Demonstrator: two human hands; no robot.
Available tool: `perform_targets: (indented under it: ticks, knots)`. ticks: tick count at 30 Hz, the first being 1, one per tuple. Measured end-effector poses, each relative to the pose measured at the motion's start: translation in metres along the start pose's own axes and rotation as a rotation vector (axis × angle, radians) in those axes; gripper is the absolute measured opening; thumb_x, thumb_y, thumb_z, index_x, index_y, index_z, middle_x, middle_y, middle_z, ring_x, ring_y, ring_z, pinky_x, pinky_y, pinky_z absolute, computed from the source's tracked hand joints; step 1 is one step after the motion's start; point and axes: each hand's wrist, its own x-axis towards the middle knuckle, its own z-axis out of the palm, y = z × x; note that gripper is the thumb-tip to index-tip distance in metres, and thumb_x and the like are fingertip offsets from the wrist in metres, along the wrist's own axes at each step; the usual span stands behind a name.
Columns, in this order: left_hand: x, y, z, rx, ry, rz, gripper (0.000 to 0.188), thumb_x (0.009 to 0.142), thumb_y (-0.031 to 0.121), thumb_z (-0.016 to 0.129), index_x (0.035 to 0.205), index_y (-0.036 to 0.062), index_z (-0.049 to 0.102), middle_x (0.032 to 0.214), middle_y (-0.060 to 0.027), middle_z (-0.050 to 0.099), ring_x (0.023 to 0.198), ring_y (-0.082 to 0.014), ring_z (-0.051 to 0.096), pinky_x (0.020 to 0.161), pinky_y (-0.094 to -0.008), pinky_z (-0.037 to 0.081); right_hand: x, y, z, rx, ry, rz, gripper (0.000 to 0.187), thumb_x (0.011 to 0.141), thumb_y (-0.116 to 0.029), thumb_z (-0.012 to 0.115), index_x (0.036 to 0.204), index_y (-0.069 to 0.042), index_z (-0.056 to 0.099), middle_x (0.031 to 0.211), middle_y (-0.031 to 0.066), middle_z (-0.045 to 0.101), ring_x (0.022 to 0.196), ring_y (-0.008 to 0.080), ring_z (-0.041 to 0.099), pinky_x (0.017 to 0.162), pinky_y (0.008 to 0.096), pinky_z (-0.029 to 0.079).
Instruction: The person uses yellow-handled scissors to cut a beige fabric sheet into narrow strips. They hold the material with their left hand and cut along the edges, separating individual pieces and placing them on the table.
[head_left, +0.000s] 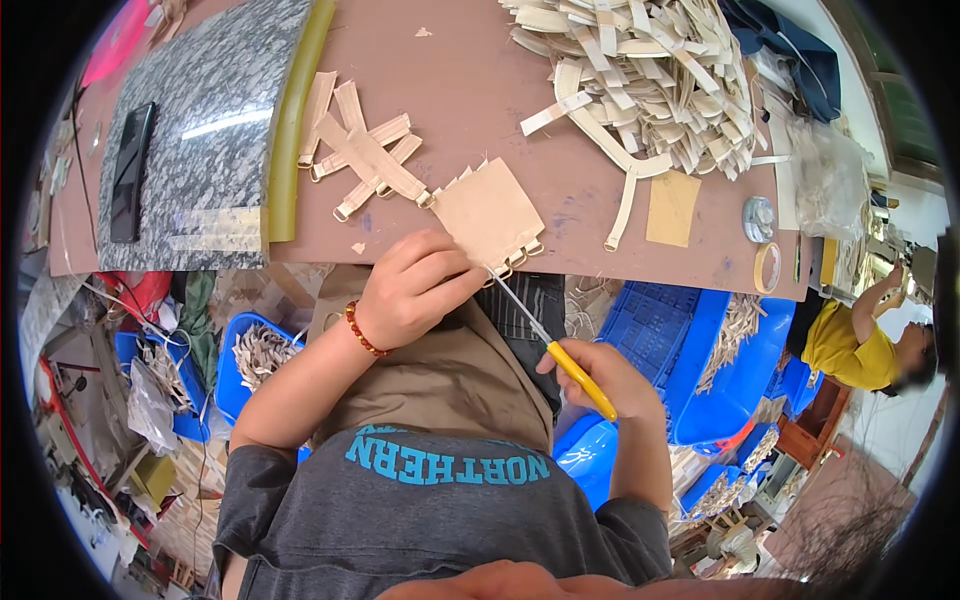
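Note:
My right hand point(617, 380) is wrapped round a tool with a yellow handle point(583, 380) and a thin metal shaft; its exact kind does not show. The shaft points up and left, its tip meeting the fingers of my left hand point(418, 285). Those fingers are closed at the near left edge of a beige square piece point(490, 212) at the table's front edge, and they hide what they pinch. Small metal loops point(515, 257) stick out along the square's near side. Left of it lie several beige straps point(368, 158) with metal rings, crossed over one another.
A large heap of beige straps point(660, 80) covers the table's far right. A tan rectangle point(673, 208) and a tape roll point(767, 268) lie nearer. On the left, a phone point(131, 172) rests on a grey speckled slab point(215, 110). Blue bins point(722, 390) stand below; another person point(850, 345) is at right.

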Motion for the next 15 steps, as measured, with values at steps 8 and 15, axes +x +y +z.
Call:
perform_targets:
  ticks: [8, 15]
  knots:
    - [0.0, -0.004, -0.001, -0.038, 0.02, 0.051, 0.024, 0.061, 0.002, 0.065, 0.085, 0.0032, 0.068, 0.08, -0.0057, 0.06, 0.079, -0.0229, 0.059, 0.074, -0.0358, 0.053, 0.02, -0.007, 0.016, 0.305, -0.056, 0.025, 0.028, 0.084, -0.015, 0.065, 0.108, -0.003, 0.055, 0.077, -0.001, 0.052, 0.07, 0.0053, 0.047, 0.062, 0.0224, 0.041]
    - [-0.001, -0.004, -0.002, -0.039, 0.025, 0.06, 0.024, 0.061, 0.003, 0.065, 0.085, 0.003, 0.068, 0.08, -0.0053, 0.06, 0.078, -0.0225, 0.059, 0.072, -0.036, 0.053, 0.027, -0.007, 0.035, 0.36, -0.026, -0.077, 0.072, 0.077, -0.063, 0.055, 0.11, 0.001, 0.052, 0.075, -0.0033, 0.045, 0.067, 0.0052, 0.041, 0.06, 0.0203, 0.035]
